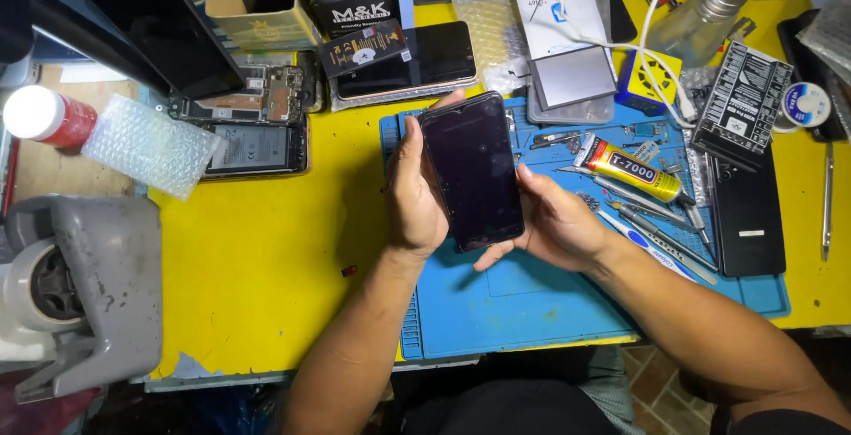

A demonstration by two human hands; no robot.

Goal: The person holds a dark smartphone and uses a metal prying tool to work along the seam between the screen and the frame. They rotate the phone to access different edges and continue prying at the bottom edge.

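Here, a yellow bench (257, 267) with a blue mat (523, 302) laid on it, under both hands. Above the mat, a dark phone (472, 171), screen up, is held between them.

Handling, as a judgement: thin, stiff slab, light, glass face smooth and likely slippery, fragile at the corners; best held by the long edges, not the face.

Left hand (413, 191): fingers closed along the phone's left edge, thumb on that side, fingertips curling over the top corner. Right hand (554, 222): fingers narrow, cupped under the right edge and lower corner, thumb against the side.

Just right of the right fingers lie a yellow glue tube (628, 167) and tweezers (656, 222). Beyond the left fingers, an opened phone (257, 147).
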